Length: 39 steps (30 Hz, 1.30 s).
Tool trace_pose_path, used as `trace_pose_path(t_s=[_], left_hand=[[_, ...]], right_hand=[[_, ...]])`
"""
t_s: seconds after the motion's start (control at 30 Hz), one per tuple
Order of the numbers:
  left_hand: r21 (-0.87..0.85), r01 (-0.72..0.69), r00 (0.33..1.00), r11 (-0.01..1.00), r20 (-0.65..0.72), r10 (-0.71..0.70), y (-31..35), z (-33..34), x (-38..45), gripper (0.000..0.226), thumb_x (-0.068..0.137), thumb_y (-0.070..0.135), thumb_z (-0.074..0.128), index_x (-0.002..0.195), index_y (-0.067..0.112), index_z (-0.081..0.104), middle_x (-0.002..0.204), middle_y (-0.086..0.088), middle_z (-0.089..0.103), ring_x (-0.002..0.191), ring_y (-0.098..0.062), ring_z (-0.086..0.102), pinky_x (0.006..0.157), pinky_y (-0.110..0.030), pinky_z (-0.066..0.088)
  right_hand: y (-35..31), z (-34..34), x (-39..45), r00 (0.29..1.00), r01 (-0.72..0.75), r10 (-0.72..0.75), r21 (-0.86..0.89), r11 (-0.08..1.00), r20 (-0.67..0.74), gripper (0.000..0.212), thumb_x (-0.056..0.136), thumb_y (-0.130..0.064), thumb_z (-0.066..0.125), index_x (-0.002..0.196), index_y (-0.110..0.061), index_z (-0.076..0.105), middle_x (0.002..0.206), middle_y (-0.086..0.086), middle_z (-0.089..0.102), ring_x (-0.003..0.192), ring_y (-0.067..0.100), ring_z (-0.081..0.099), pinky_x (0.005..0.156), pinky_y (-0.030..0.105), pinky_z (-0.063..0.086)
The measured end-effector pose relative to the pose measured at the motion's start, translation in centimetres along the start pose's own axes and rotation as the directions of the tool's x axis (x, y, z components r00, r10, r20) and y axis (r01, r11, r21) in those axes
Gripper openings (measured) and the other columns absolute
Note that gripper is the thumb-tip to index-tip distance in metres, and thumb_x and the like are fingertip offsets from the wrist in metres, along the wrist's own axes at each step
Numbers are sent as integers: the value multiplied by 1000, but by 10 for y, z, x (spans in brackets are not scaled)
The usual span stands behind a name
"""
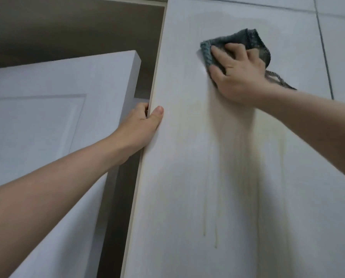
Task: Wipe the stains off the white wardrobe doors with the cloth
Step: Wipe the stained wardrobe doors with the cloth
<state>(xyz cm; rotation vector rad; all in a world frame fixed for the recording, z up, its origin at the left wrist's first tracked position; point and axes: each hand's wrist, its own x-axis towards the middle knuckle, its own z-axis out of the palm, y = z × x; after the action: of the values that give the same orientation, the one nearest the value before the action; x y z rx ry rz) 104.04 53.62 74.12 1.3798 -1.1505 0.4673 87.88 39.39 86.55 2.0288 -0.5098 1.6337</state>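
A white wardrobe door stands open in front of me, with yellowish drip stains running down its face. My right hand presses a folded grey-green cloth flat against the upper part of the door, above the stains. My left hand grips the door's left edge, thumb on the front face and fingers wrapped behind. A loop of the cloth hangs out below my right wrist.
A second white door with a recessed panel stands open at the left. Between the doors lies the dark wardrobe interior. White wall tiles with grey grout lines show at the right.
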Motion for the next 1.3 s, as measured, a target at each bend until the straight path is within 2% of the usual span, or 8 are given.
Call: trace_pose_path(t_s=[0.17, 0.33, 0.57, 0.87, 0.93, 1.03, 1.13, 1.3], left_hand=[[-67, 5, 998, 998, -58, -9, -9, 6, -12, 45, 103, 52, 37, 138, 25, 45, 127, 6, 59, 111, -14, 59, 93, -34, 49], [-47, -8, 998, 999, -62, 5, -12, 11, -24, 43, 105, 48, 33, 140, 25, 42, 127, 8, 56, 109, -11, 54, 74, -19, 41], [-14, -19, 999, 1000, -41, 18, -24, 14, -38, 48, 104, 50, 30, 142, 21, 39, 135, 6, 51, 119, -13, 52, 92, -27, 40], [21, -70, 994, 997, -81, 72, -29, 19, -46, 44, 105, 46, 33, 138, 18, 40, 138, -1, 49, 125, -17, 49, 108, -43, 41], [40, -87, 993, 995, -74, 89, -27, 18, -47, 43, 105, 43, 35, 140, 18, 37, 139, -1, 47, 125, -17, 49, 109, -44, 41], [80, -110, 991, 991, -69, 116, -22, 19, -49, 47, 105, 39, 37, 146, 16, 31, 143, 0, 42, 127, -18, 47, 109, -44, 41], [122, -111, 990, 986, -78, 121, -20, 17, -48, 58, 104, 38, 38, 153, 14, 19, 151, -1, 32, 137, -21, 39, 114, -46, 36], [202, -149, 979, 968, -104, 173, -12, 23, -47, 68, 100, 39, 49, 152, 13, 16, 150, -7, 29, 137, -26, 33, 112, -45, 35]], right_hand=[[-50, 30, -107, 970, 239, -235, 56, 970, -69, 49, 97, -60, 32, 145, -47, 36, 135, -4, 38, 120, 22, 28, 101, 36, 16], [-35, 25, -121, 932, 355, -354, -2, 935, -80, 44, 99, -52, 29, 141, -48, 42, 134, -8, 44, 115, 25, 36, 97, 37, 25], [-8, 19, -89, 991, 42, -45, -31, 999, -129, 43, 100, -46, 35, 142, -38, 41, 132, 7, 39, 121, 34, 32, 101, 42, 24], [-37, 47, -200, 887, 441, -453, -125, 889, -90, 47, 100, -47, 41, 144, -32, 47, 132, 5, 53, 116, 27, 40, 97, 40, 34], [-19, 40, -166, 910, 380, -402, -184, 907, -105, 49, 100, -47, 38, 146, -32, 43, 138, 7, 49, 120, 30, 37, 99, 41, 31], [23, 18, -101, 986, 43, -63, -122, 992, -158, 50, 101, -45, 32, 150, -33, 33, 149, 8, 34, 132, 33, 30, 110, 40, 21], [37, 11, -84, 974, -157, 149, -32, 987, -171, 49, 102, -41, 30, 150, -33, 30, 148, 7, 29, 133, 33, 25, 111, 45, 18], [0, 40, -173, 978, 113, -138, -158, 981, -155, 50, 99, -39, 38, 148, -30, 39, 140, 11, 41, 122, 29, 32, 104, 41, 23]])
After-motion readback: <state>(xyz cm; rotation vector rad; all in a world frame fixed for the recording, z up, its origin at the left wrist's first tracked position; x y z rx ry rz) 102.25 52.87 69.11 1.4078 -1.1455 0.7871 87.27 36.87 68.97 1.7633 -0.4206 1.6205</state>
